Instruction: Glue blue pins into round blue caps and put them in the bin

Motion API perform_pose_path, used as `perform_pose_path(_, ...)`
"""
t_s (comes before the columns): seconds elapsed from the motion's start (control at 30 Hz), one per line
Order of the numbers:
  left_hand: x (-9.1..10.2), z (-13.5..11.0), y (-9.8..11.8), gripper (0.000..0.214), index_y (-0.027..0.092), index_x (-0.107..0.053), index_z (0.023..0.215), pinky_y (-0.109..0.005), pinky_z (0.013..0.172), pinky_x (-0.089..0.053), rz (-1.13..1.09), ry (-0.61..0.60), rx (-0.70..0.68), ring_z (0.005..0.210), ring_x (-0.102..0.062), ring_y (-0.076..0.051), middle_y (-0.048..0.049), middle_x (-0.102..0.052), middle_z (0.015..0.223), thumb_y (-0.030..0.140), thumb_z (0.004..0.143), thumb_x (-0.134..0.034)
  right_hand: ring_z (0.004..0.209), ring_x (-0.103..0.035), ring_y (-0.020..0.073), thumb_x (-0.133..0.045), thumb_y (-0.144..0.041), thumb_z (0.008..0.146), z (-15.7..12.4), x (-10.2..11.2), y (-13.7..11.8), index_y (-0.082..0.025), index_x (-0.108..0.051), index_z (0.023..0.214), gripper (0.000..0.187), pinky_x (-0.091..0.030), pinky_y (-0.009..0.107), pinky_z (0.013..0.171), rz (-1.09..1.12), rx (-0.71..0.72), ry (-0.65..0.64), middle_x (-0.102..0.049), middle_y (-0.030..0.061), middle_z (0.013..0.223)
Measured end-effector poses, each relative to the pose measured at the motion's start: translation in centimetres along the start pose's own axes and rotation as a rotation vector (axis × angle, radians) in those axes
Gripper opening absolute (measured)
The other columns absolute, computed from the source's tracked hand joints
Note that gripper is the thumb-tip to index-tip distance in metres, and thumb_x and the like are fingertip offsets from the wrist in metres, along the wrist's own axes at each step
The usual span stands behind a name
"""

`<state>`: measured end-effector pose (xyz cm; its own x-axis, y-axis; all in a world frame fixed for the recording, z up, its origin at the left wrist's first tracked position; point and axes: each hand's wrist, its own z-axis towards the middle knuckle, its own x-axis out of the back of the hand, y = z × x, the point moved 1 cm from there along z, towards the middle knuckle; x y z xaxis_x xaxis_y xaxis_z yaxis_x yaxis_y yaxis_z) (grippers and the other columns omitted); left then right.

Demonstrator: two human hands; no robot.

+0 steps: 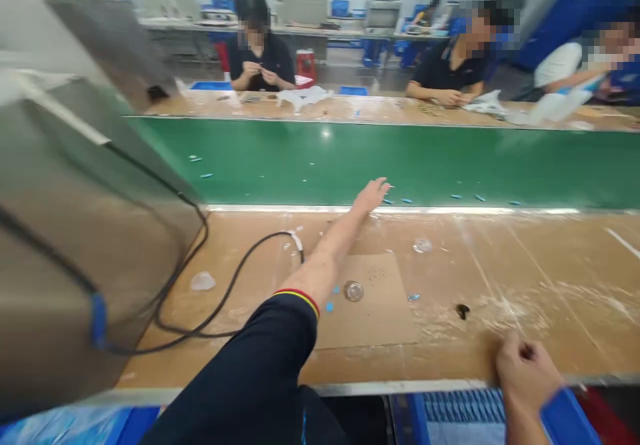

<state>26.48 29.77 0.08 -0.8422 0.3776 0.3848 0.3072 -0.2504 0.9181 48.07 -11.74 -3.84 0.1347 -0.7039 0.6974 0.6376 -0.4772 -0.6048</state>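
Note:
My left arm stretches far forward across the brown worktable (525,278). My left hand (373,195) reaches the near edge of the green conveyor belt (350,158), fingers extended, with small blue pieces (406,200) lying just beside it. I see nothing held in it. My right hand (523,365) rests at the near table edge, fingers curled into a loose fist, and what it holds, if anything, is hidden. A blue band (567,415) sits at that wrist.
A cardboard sheet (380,305) lies on the table with a small round clear cap (354,291) on it. A grey machine (75,232) with black cables (225,292) fills the left. Across the belt, three people work at the far table (350,106).

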Motion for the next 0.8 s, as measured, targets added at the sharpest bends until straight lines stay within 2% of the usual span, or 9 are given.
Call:
perform_pose_path(0.07,-0.1,0.4,-0.7,0.059,0.022,-0.053,0.156,-0.061,0.134,-0.029,0.005,0.011,-0.016,0.157,-0.045,-0.031,-0.0151,-0.050,0.166,0.058,0.108,-0.050,0.061,-0.051,0.0193,-0.057,-0.056,0.089,-0.4,1.2,0.6,-0.025,-0.048,0.062,0.041,-0.042,0.035,0.063,-0.041,-0.116,0.074,-0.051,0.0017,0.058)
perform_pose_path(0.2,0.0,0.6,-1.3,0.058,0.022,-0.054,0.154,-0.060,0.130,-0.037,0.033,0.028,-0.033,0.150,-0.053,-0.030,-0.0145,-0.055,0.161,0.057,0.108,-0.051,0.061,-0.052,0.0204,-0.053,-0.058,0.080,-0.3,0.9,0.1,-0.027,-0.047,0.062,0.036,-0.040,0.036,0.067,-0.044,-0.170,0.097,-0.052,0.0019,0.057)
perform_pose_path(0.57,0.1,0.9,-2.0,0.063,0.024,-0.052,0.157,-0.057,0.129,-0.038,0.109,0.027,-0.056,0.149,-0.054,-0.029,-0.0142,-0.057,0.160,0.063,0.109,-0.038,0.058,-0.045,0.0166,-0.050,-0.062,0.082,-0.4,0.5,-0.1,-0.028,-0.041,0.062,0.041,-0.036,0.033,0.065,-0.033,-0.164,0.099,-0.044,-0.0014,0.055)
perform_pose_path(0.8,0.1,1.2,-2.4,0.062,0.032,-0.053,0.156,-0.049,0.132,-0.036,0.138,0.031,-0.042,0.150,-0.055,-0.027,-0.0084,-0.058,0.159,0.065,0.109,-0.028,0.056,-0.044,0.0163,-0.048,-0.070,0.084,-0.5,0.4,-0.1,-0.028,-0.039,0.062,0.048,-0.036,0.032,0.063,-0.032,-0.156,0.102,-0.042,-0.0022,0.053)
